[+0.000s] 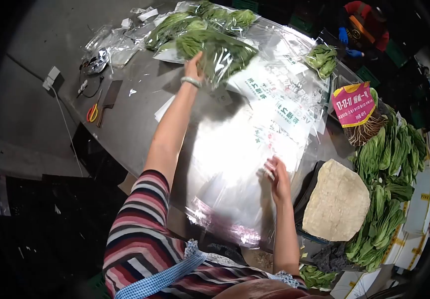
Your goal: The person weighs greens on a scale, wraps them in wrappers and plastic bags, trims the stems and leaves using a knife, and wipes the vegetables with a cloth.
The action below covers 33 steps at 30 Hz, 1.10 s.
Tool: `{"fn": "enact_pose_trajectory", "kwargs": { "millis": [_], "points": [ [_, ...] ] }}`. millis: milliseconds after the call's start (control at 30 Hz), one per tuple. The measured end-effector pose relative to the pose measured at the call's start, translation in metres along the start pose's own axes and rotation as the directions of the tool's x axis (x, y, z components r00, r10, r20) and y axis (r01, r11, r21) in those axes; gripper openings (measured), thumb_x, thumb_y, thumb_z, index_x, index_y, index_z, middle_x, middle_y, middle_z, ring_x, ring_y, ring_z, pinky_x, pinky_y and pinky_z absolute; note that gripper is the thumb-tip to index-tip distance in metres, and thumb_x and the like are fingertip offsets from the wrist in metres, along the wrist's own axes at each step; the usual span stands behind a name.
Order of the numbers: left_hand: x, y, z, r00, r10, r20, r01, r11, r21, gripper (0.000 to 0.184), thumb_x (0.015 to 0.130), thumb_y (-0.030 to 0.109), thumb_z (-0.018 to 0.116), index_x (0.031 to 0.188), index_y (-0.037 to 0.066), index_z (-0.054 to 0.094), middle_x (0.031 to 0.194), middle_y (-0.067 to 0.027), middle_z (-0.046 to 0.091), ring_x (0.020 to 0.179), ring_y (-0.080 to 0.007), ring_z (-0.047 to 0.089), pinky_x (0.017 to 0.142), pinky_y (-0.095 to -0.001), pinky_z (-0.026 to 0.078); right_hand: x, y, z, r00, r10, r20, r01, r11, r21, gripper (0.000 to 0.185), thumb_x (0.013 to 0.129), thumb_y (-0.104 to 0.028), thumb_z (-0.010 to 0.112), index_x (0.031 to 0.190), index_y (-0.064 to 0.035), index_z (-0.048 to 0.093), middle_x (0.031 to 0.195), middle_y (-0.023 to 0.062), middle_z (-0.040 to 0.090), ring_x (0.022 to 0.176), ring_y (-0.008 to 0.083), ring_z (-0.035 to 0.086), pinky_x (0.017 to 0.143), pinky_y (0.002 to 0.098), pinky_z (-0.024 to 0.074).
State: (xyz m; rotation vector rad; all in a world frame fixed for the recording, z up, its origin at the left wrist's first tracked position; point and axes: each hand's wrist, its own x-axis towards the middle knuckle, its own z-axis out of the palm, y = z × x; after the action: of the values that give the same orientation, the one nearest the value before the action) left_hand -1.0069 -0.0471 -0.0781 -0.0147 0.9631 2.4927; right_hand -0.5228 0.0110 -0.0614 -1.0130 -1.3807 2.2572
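Observation:
My left hand (194, 69), with a pale bracelet at the wrist, grips a clear plastic bag of leafy greens (217, 52) near the far side of the table. Light glints off the plastic. Beyond it lie more bagged greens (175, 27). My right hand (278, 177) hovers over or rests on a spread of clear printed plastic bags (269, 107); I cannot tell whether it touches them. Its fingers are partly curled, apart and slightly blurred, with nothing visible in them.
Left on the metal table are scissors (92, 113), a cleaver (109, 97) and crumpled plastic (115, 47). At right stand a beige-covered container (335, 202), heaped greens (381, 214) and a pink printed sack (354, 104). Another person (367, 30) wears blue gloves.

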Motion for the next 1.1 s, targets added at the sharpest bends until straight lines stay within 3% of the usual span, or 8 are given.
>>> {"fn": "enact_pose_trajectory", "kwargs": {
  "millis": [200,300,400,600,667,800,933,1100],
  "points": [
    [0.113,0.008,-0.012,0.992,0.042,-0.118,-0.032,0.996,0.088,0.088,0.089,0.029,0.065,0.150,0.024,0.002,0.153,-0.0140,0.019,0.139,-0.0363,0.023,0.110,-0.0539,0.023,-0.130,0.120,-0.085,0.963,0.261,-0.061,-0.267,0.957,-0.115,0.034,0.093,-0.020,0.059,0.122,-0.0018,0.053,0.113,0.0069,0.062,0.107,0.0161,0.057,0.093,0.0297,0.0434],
    [0.113,-0.017,-0.024,0.988,-0.112,-0.107,0.140,0.941,0.309,0.072,0.095,0.039,0.053,0.150,0.025,0.009,0.151,-0.0105,0.028,0.135,-0.0372,0.032,0.110,-0.0481,0.026,-0.176,0.134,-0.103,0.922,0.337,-0.191,-0.367,0.918,-0.148,0.036,0.093,-0.017,0.060,0.124,-0.0013,0.052,0.114,0.0067,0.062,0.107,0.0152,0.057,0.094,0.0290,0.0434],
    [0.119,-0.078,-0.073,0.956,-0.008,0.293,-0.106,0.923,0.371,0.033,0.090,0.023,0.062,0.120,0.013,0.051,0.091,-0.0025,0.063,0.074,-0.0182,0.061,0.060,-0.0337,0.049,-0.210,0.156,-0.113,0.965,0.248,-0.087,-0.257,0.961,-0.102,0.033,0.093,-0.009,0.057,0.125,-0.0017,0.051,0.115,0.0077,0.061,0.103,0.0152,0.058,0.087,0.0274,0.0468],
    [-0.259,-0.144,0.005,0.908,-0.241,0.342,-0.080,0.702,0.708,0.031,0.095,0.013,0.051,0.120,-0.005,0.051,0.115,-0.0134,0.059,0.104,-0.0211,0.060,0.089,-0.0299,0.047,-0.275,0.204,-0.168,0.996,0.083,0.041,-0.034,0.734,-0.678,0.032,0.096,-0.023,0.052,0.124,-0.0094,0.055,0.122,0.0110,0.059,0.110,0.0245,0.057,0.096,0.0380,0.0438],
    [-0.372,-0.161,-0.004,0.857,-0.296,0.422,-0.188,0.583,0.790,0.023,0.093,0.008,0.053,0.110,-0.007,0.057,0.107,-0.0134,0.062,0.100,-0.0207,0.059,0.087,-0.0310,0.046,-0.323,0.146,-0.169,0.913,0.269,-0.306,-0.405,0.676,-0.616,0.027,0.096,-0.027,0.051,0.118,-0.0150,0.060,0.115,0.0117,0.062,0.106,0.0259,0.059,0.091,0.0370,0.0462],
    [-0.560,-0.174,0.027,0.482,-0.385,0.787,-0.571,0.543,0.616,0.013,0.084,-0.001,0.059,0.096,-0.002,0.064,0.093,-0.0152,0.064,0.086,-0.0250,0.062,0.078,-0.0317,0.048,-0.415,0.289,-0.330,0.963,-0.268,0.029,0.030,-0.001,-1.000,0.024,0.089,-0.028,0.059,0.105,-0.0122,0.065,0.098,0.0122,0.066,0.088,0.0196,0.063,0.078,0.0351,0.0495],
    [-0.634,-0.223,0.022,0.009,-0.569,0.822,-0.644,0.626,0.440,0.014,0.079,-0.003,0.060,0.093,0.001,0.063,0.087,-0.0163,0.064,0.079,-0.0317,0.062,0.071,-0.0394,0.050,-0.469,0.226,-0.399,0.760,-0.179,-0.625,-0.297,0.760,-0.578,0.017,0.088,-0.019,0.060,0.100,-0.0065,0.065,0.081,0.0057,0.065,0.072,0.0141,0.060,0.066,0.0301,0.0480],
    [-0.682,-0.275,0.094,0.270,-0.615,0.741,-0.749,0.350,0.563,0.012,0.082,0.002,0.060,0.093,0.001,0.064,0.085,-0.0164,0.064,0.078,-0.0316,0.062,0.070,-0.0388,0.049,-0.451,0.117,-0.533,0.330,-0.322,-0.887,0.079,0.946,-0.314,0.014,0.088,-0.008,0.062,0.097,0.0021,0.062,0.074,0.0026,0.063,0.069,0.0074,0.058,0.062,0.0214,0.0457]
  ]
}}
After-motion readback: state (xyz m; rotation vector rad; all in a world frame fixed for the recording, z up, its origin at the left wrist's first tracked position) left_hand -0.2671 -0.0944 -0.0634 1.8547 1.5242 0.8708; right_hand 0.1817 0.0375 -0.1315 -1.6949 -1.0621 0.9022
